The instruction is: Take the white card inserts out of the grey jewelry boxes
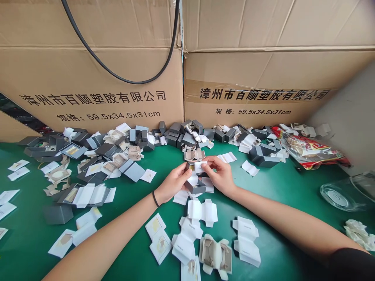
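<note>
In front of the cardboard cartons (pixel 263 72), a grey box (pixel 197 189) is clasped by the left hand (pixel 173 182) and a white card (pixel 199 168) pinched by the right hand (pixel 220 174), though the card might be torn or creased by an uneven pull.

Head camera: above near side of green table (pixel 293 183), facing forward and down across it. Left hand (pixel 173 182) and right hand (pixel 220 175) fairly near, mid-table; cardboard cartons (pixel 263 70) along table's far side fill view's top.

A workshop, by its big printed cartons (pixel 96 88) and green worktable (pixel 278 257).
</note>
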